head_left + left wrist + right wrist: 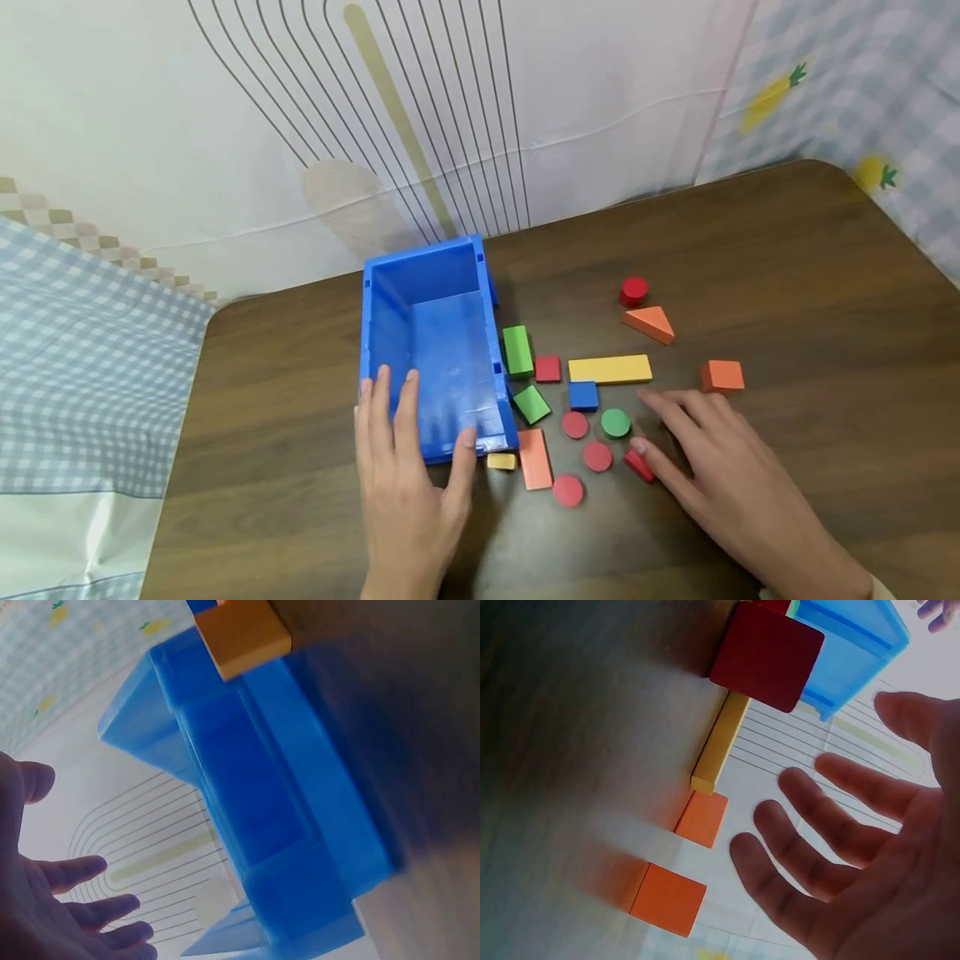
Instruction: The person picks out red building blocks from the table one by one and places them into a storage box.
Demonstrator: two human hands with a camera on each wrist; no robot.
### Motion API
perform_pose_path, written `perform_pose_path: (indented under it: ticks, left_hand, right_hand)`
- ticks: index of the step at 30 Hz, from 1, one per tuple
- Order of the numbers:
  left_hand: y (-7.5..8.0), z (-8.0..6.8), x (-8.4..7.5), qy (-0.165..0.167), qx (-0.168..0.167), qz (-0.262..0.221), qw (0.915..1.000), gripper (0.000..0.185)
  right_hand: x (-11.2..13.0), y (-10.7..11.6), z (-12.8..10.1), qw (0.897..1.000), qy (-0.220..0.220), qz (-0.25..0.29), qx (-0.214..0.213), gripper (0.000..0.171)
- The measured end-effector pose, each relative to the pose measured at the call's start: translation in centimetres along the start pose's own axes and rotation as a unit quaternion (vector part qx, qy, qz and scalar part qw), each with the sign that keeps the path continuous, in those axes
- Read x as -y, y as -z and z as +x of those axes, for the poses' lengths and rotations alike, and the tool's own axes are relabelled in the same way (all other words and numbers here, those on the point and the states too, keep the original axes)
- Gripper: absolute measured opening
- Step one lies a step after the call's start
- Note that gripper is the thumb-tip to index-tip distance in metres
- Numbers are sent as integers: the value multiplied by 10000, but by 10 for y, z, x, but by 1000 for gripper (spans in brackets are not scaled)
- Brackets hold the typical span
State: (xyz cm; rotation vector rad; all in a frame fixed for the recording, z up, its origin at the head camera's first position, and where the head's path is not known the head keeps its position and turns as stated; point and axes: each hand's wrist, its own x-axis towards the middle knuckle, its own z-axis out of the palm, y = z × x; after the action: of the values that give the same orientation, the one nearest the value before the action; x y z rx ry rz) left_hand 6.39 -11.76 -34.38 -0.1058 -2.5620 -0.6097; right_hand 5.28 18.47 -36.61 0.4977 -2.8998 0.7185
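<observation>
My left hand (pixel 408 483) is spread with straight fingers over the near left corner of an empty blue plastic bin (pixel 453 350). In the left wrist view the fingers are apart from the bin's wall (pixel 247 780) and hold nothing. My right hand (pixel 720 467) hovers low over the blocks, fingers loosely bent and nothing between them. Its thumb overlaps one end of a small red block (pixel 640 467) in the head view. Left of that hand lie a green disc (pixel 616 423), a red disc (pixel 597 456) and a long yellow block (pixel 610 369).
Beside the bin lie green blocks (pixel 517 351), a small red square block (pixel 547 368), a blue block (pixel 583 396) and an orange rectangular block (pixel 536 459). Farther right are an orange triangle (pixel 651 323), a red cylinder (pixel 633 291) and an orange cube (pixel 723 376). A curtain (pixel 600 92) hangs behind the table.
</observation>
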Motion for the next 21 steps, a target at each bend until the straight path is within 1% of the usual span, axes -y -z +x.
perform_pose_path:
  ticks: [4,7,9,14,18,21]
  left_hand:
    - [1,8,5,22,-71,-95,9999,70]
    - [2,14,8,27,-125,-97,9999,71]
    - [1,18,11,-26,-212,-100,9997,71]
    - [-1,25,17,-117,-312,-19,9994,68]
    - [-2,26,21,-13,-213,66,9998,69]
    - [-2,28,24,15,-167,160,9997,69]
  right_hand:
    - [1,3,-1,9990,-207,25,398,55]
    - [2,4,-1,9982,-270,45,534,54]
    - [3,4,-1,9969,-320,94,717,54]
    - [4,0,-3,9924,-327,138,1180,62]
    - [4,-3,-5,9921,-241,-19,1231,70]
    - [4,-3,-6,9921,-227,-105,1232,72]
